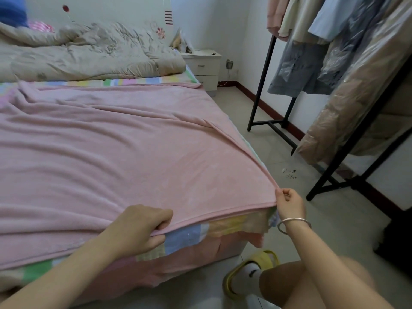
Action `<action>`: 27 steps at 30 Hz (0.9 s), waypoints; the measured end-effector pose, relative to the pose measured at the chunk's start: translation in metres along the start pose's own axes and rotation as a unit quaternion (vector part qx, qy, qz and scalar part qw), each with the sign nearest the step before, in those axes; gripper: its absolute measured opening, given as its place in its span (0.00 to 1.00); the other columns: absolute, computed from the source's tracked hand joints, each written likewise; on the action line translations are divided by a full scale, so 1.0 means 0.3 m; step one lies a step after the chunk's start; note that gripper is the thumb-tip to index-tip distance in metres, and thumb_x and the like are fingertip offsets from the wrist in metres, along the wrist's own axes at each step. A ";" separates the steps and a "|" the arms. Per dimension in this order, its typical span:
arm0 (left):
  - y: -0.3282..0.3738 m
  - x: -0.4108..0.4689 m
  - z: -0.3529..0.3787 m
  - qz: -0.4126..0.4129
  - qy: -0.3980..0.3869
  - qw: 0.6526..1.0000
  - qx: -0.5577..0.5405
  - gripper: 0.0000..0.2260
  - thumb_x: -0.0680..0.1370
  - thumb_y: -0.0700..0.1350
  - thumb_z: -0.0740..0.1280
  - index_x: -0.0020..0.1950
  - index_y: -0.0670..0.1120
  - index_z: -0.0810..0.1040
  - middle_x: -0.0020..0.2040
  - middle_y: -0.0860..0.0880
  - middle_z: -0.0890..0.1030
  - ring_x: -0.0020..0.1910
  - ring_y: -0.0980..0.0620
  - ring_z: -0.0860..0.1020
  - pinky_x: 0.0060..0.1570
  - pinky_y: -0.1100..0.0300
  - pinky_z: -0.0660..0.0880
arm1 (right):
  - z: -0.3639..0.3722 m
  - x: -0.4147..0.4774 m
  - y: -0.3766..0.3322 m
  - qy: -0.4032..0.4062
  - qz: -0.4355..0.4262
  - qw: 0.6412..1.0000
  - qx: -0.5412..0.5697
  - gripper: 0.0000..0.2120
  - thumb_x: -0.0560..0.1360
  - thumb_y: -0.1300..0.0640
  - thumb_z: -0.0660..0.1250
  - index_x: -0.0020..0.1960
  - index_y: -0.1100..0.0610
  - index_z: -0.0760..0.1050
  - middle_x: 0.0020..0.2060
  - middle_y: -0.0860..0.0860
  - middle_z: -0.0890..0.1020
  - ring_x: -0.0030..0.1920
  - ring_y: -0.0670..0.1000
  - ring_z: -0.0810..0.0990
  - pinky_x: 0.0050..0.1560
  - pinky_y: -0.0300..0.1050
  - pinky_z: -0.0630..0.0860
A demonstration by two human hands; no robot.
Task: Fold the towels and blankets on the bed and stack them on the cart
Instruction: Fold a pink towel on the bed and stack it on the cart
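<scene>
The pink blanket [116, 148] lies flat, long axis running leftward from the right hand [288, 202] pinching its corner (near hem); left hand [142, 228] grips that hem.

Left edge crops the blanket [111, 141] — floor writing [289, 173] (tiny) unreadable.

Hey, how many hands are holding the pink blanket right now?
2. The left hand grips the near hem of the pink blanket, partway along the edge. The right hand pinches the blanket's near right corner.
</scene>
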State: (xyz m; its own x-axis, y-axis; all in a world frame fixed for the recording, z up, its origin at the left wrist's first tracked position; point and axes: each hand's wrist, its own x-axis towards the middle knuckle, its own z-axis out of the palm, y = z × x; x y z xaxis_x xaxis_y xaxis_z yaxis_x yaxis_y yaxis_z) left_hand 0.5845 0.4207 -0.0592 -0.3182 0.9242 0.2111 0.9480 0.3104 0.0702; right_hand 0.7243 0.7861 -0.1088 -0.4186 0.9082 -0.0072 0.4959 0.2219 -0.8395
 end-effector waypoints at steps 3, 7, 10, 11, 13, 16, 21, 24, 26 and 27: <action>-0.006 -0.007 0.008 -0.015 0.002 1.000 0.008 0.12 0.63 0.51 0.63 0.38 0.53 0.60 0.29 0.54 0.66 0.26 0.52 0.63 0.26 0.61 0.59 | 0.018 -0.012 0.004 0.002 -0.022 0.997 -0.074 0.11 0.80 0.49 0.60 0.50 0.56 0.74 0.44 0.54 0.81 0.43 0.57 0.78 0.43 0.49 0.75; -0.012 -0.021 0.027 -0.054 0.018 0.998 -0.006 0.12 0.62 0.49 0.64 0.38 0.53 0.61 0.30 0.54 0.67 0.27 0.54 0.62 0.25 0.62 0.59 | 0.031 -0.048 -0.043 0.097 -0.137 0.967 -0.190 0.14 0.77 0.53 0.62 0.61 0.56 0.72 0.56 0.56 0.77 0.57 0.58 0.74 0.55 0.56 0.74; -0.008 -0.035 0.018 -0.064 0.014 0.996 -0.055 0.10 0.63 0.49 0.64 0.39 0.54 0.64 0.31 0.56 0.69 0.28 0.55 0.65 0.27 0.60 0.66 | 0.080 -0.124 -0.132 0.088 -0.291 0.920 -0.247 0.18 0.79 0.50 0.54 0.64 0.54 0.73 0.66 0.55 0.72 0.68 0.58 0.66 0.68 0.57 0.61; -0.005 -0.037 0.012 -0.060 0.011 0.996 -0.061 0.10 0.64 0.49 0.64 0.40 0.55 0.65 0.32 0.56 0.69 0.29 0.55 0.66 0.28 0.60 0.66 | 0.107 -0.160 -0.167 0.052 -0.326 0.908 -0.260 0.21 0.80 0.47 0.50 0.66 0.53 0.72 0.69 0.54 0.71 0.71 0.57 0.63 0.72 0.55 0.56; 0.005 -0.042 0.003 -0.054 0.006 0.996 -0.071 0.10 0.65 0.50 0.65 0.41 0.55 0.66 0.33 0.57 0.70 0.30 0.57 0.67 0.30 0.61 0.67 | 0.177 -0.238 -0.234 -0.037 -0.382 0.879 -0.284 0.27 0.79 0.43 0.42 0.72 0.50 0.67 0.74 0.51 0.64 0.76 0.55 0.56 0.75 0.53 0.45; 0.012 -0.064 -0.026 -0.059 0.007 0.995 -0.080 0.10 0.67 0.51 0.67 0.43 0.55 0.68 0.37 0.58 0.73 0.34 0.58 0.71 0.32 0.60 0.70 | 0.310 -0.346 -0.306 -0.122 -0.446 0.834 -0.303 0.30 0.77 0.42 0.42 0.75 0.50 0.62 0.76 0.51 0.60 0.77 0.55 0.54 0.74 0.55 0.42; -0.052 -0.197 -0.090 -0.122 0.110 0.981 -0.100 0.04 0.74 0.49 0.65 0.48 0.53 0.75 0.43 0.58 0.75 0.41 0.57 0.74 0.42 0.61 0.71 | 0.474 -0.488 -0.407 -0.212 -0.576 0.761 -0.211 0.22 0.78 0.47 0.52 0.66 0.52 0.76 0.66 0.50 0.77 0.68 0.55 0.72 0.68 0.55 0.58; -0.165 -0.348 -0.118 -0.222 0.205 0.952 -0.058 0.06 0.75 0.45 0.61 0.49 0.50 0.76 0.45 0.56 0.75 0.43 0.53 0.75 0.45 0.58 0.72 | 0.552 -0.568 -0.529 -0.237 -0.601 0.751 -0.139 0.22 0.77 0.50 0.52 0.66 0.52 0.76 0.66 0.50 0.76 0.68 0.55 0.72 0.70 0.55 0.62; -0.237 -0.471 -0.139 -0.286 0.245 0.926 -0.020 0.08 0.74 0.42 0.60 0.49 0.49 0.76 0.45 0.54 0.76 0.44 0.51 0.76 0.45 0.56 0.72 | 0.619 -0.642 -0.608 -0.260 -0.577 0.756 -0.168 0.29 0.76 0.45 0.45 0.72 0.51 0.69 0.72 0.51 0.69 0.73 0.54 0.65 0.73 0.54 0.55; -0.270 -0.546 -0.153 -0.315 0.256 0.914 -0.001 0.08 0.73 0.41 0.60 0.49 0.48 0.76 0.45 0.54 0.76 0.45 0.50 0.76 0.45 0.54 0.72 | 0.666 -0.698 -0.643 -0.283 -0.564 0.750 -0.197 0.33 0.75 0.42 0.39 0.75 0.50 0.62 0.75 0.51 0.62 0.76 0.53 0.59 0.75 0.52 0.50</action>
State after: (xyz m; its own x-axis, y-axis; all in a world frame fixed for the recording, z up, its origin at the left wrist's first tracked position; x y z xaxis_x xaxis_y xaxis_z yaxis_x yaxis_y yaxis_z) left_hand 0.5599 0.2339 -0.0548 -0.7595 0.3367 0.5566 0.5770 0.7439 0.3372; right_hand 0.5643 0.4823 -0.0539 -0.9416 -0.2089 0.2640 -0.2781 0.9246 -0.2603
